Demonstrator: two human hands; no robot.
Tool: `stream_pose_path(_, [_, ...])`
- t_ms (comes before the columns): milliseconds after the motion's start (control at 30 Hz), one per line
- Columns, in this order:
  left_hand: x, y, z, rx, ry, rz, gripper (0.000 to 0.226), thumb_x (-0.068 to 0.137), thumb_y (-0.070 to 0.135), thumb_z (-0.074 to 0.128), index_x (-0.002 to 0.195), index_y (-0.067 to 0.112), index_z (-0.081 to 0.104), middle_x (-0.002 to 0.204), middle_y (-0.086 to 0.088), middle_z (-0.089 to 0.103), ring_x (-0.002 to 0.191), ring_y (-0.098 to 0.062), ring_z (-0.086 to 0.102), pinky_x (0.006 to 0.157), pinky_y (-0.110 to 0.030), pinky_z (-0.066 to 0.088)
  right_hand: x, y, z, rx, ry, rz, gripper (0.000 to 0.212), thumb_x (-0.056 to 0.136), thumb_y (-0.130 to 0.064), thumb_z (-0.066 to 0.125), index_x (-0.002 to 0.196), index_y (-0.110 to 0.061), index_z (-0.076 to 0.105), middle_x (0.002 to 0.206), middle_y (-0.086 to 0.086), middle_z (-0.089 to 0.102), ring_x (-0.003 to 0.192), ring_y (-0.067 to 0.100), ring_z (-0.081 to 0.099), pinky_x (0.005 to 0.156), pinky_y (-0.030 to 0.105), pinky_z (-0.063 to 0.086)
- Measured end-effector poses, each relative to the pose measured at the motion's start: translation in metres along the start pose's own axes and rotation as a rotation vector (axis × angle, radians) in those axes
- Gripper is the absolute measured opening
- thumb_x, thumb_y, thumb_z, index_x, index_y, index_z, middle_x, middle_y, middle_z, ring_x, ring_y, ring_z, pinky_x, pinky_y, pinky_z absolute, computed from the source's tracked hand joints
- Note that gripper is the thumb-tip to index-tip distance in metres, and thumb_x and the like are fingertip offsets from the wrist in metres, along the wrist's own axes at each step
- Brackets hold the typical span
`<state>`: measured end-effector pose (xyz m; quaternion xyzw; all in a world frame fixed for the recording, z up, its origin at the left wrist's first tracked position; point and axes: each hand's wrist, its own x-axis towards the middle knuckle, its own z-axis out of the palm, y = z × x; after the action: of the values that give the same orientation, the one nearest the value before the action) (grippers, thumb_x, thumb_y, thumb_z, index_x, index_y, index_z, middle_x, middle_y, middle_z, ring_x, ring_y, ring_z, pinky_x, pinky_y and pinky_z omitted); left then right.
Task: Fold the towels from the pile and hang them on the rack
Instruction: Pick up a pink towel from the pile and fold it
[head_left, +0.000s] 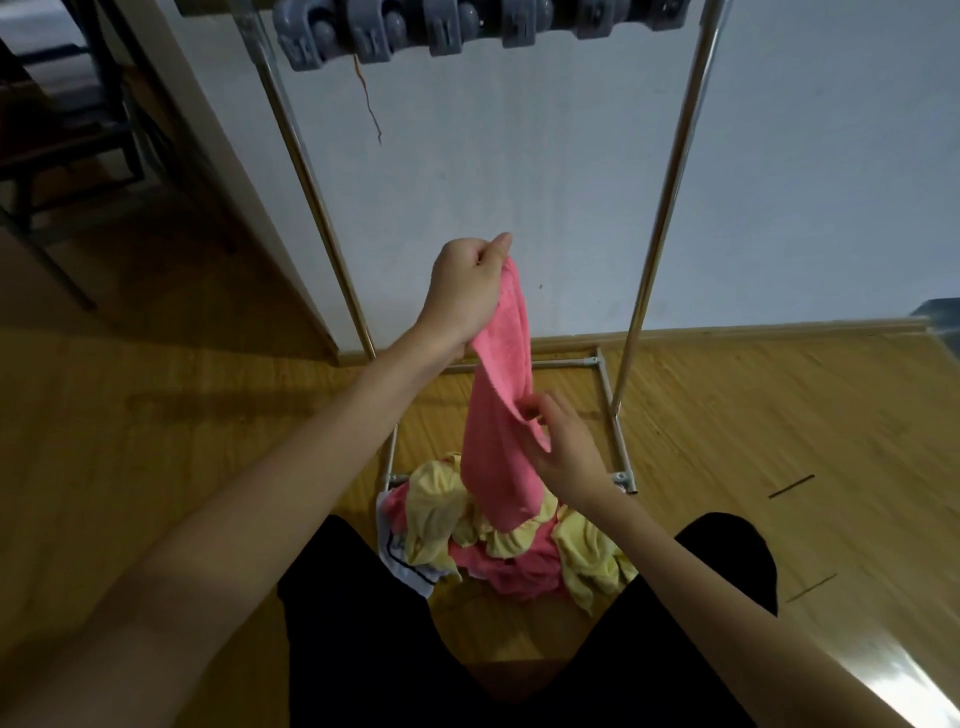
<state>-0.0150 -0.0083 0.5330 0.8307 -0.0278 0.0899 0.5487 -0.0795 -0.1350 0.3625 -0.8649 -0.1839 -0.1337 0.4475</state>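
- Head view looks down on a pink towel (501, 395) hanging lengthwise between two hands, its lower end touching or just above the pile (511, 540) of yellow and pink towels on the wooden floor (779, 415).
- Left hand (467, 291) is raised well above the pile, most likely so the towel's own weight pulls it straight and its edges can be found before folding.
- That hand is clenched round the towel's top end: fingers curled into a fist, thumb pressed against the bunched cloth, no gap showing.
- Right hand (563, 441) sits lower, beside the towel's right edge, probably searching for a corner or a side hem to spread the cloth.
- Its thumb and forefinger pinch a small fold of the edge; the other fingers are loosely curled and seem to hold nothing.
- Pile lies between the person's black-clad legs (363, 623) and over the near foot bar of the rack (670, 208), within easy reach of both hands.
- Rack's two metal uprights rise against the white wall (519, 182); a row of grey clips (441, 26) hangs along its top, directly above the raised hand.
- Judging by the crumpled, unfolded cloth, this towel is only lifted: folding and hanging are not yet done, and many towels remain in the pile.
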Motion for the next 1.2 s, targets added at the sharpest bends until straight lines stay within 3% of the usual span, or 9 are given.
stream_pose_path(233, [0.006, -0.024, -0.035, -0.083, 0.148, -0.148, 0.04, 0.1, 0.031, 0.045, 0.063, 0.016, 0.041, 0.053, 0.001, 0.025, 0.049, -0.017, 0.034, 0.052, -0.028, 0.029, 0.013, 0.023, -0.022, 0.038, 0.123, 0.212, 0.011, 0.096, -0.008, 0.047, 0.1, -0.006, 0.058, 0.084, -0.001, 0.062, 0.073, 0.015, 0.058, 0.063, 0.032, 0.047])
stream_pose_path(400, [0.008, -0.055, -0.055, -0.093, 0.281, -0.224, 0.032, 0.099, 0.028, 0.047, 0.072, 0.012, 0.048, 0.059, -0.002, 0.027, 0.059, -0.018, 0.035, 0.057, -0.03, 0.026, 0.038, 0.013, -0.057, 0.021, 0.168, 0.14, 0.011, 0.097, -0.007, 0.045, 0.097, -0.006, 0.056, 0.074, -0.012, 0.056, 0.068, -0.004, 0.055, 0.058, 0.021, 0.037])
stream_pose_path(500, [0.006, -0.075, -0.064, 0.089, 0.178, -0.266, 0.026, 0.096, 0.023, 0.048, 0.073, 0.011, 0.049, 0.062, -0.006, 0.034, 0.061, -0.018, 0.039, 0.058, -0.03, 0.027, 0.056, -0.009, -0.078, 0.059, 0.166, 0.059, 0.011, 0.097, -0.009, 0.047, 0.097, -0.01, 0.058, 0.078, -0.005, 0.062, 0.07, 0.004, 0.056, 0.06, 0.017, 0.041])
stream_pose_path(600, [0.002, -0.086, -0.07, 0.487, -0.063, -0.271, 0.017, 0.092, 0.017, 0.051, 0.076, 0.013, 0.054, 0.071, -0.006, 0.048, 0.068, -0.021, 0.05, 0.061, -0.032, 0.038, 0.073, -0.03, -0.086, 0.045, 0.116, -0.013, 0.013, 0.095, -0.007, 0.051, 0.095, -0.013, 0.062, 0.081, -0.014, 0.064, 0.075, -0.001, 0.059, 0.066, 0.01, 0.041])
stream_pose_path(667, [-0.005, -0.086, -0.075, 0.688, -0.115, -0.251, 0.009, 0.094, 0.023, 0.052, 0.091, 0.015, 0.055, 0.082, 0.002, 0.056, 0.076, -0.017, 0.056, 0.07, -0.035, 0.046, 0.083, -0.041, -0.085, 0.028, 0.08, -0.064, 0.016, 0.092, -0.002, 0.053, 0.093, -0.015, 0.063, 0.083, -0.012, 0.066, 0.078, 0.001, 0.061, 0.069, 0.015, 0.045])
stream_pose_path(767, [-0.019, -0.086, -0.08, 0.777, -0.135, -0.121, 0.011, 0.095, 0.023, 0.054, 0.103, 0.018, 0.061, 0.093, 0.004, 0.06, 0.081, -0.013, 0.059, 0.075, -0.033, 0.053, 0.091, -0.057, -0.082, 0.006, 0.026, -0.123, 0.018, 0.089, -0.002, 0.054, 0.094, -0.014, 0.066, 0.085, -0.005, 0.069, 0.078, 0.009, 0.063, 0.073, 0.026, 0.049])
stream_pose_path(867, [-0.031, -0.085, -0.083, 0.685, -0.239, 0.001, 0.017, 0.091, 0.031, 0.06, 0.106, 0.026, 0.066, 0.103, 0.002, 0.05, 0.098, -0.012, 0.052, 0.09, -0.029, 0.044, 0.092, -0.073, -0.079, -0.016, -0.066, -0.168, 0.014, 0.089, -0.011, 0.055, 0.094, -0.014, 0.068, 0.086, -0.005, 0.071, 0.078, 0.008, 0.064, 0.075, 0.026, 0.049])
stream_pose_path(1000, [-0.049, -0.077, -0.072, 0.287, -0.414, 0.15, 0.024, 0.083, 0.028, 0.072, 0.106, 0.025, 0.066, 0.109, 0.005, 0.056, 0.101, 0.001, 0.054, 0.089, -0.009, 0.039, 0.091, -0.087, -0.074, -0.042, -0.163, -0.184, 0.01, 0.088, -0.012, 0.061, 0.092, -0.012, 0.07, 0.083, -0.004, 0.072, 0.076, 0.007, 0.064, 0.071, 0.025, 0.049])
stream_pose_path(1200, [-0.056, -0.082, -0.049, 0.162, -0.336, 0.199, 0.023, 0.084, 0.028, 0.069, 0.102, 0.014, 0.069, 0.099, 0.004, 0.067, 0.095, -0.008, 0.063, 0.088, -0.032, 0.052, 0.089, -0.093, -0.076, -0.045, -0.2, -0.193, 0.014, 0.085, -0.008, 0.061, 0.093, -0.011, 0.072, 0.088, -0.004, 0.072, 0.082, 0.004, 0.063, 0.074, 0.021, 0.049])
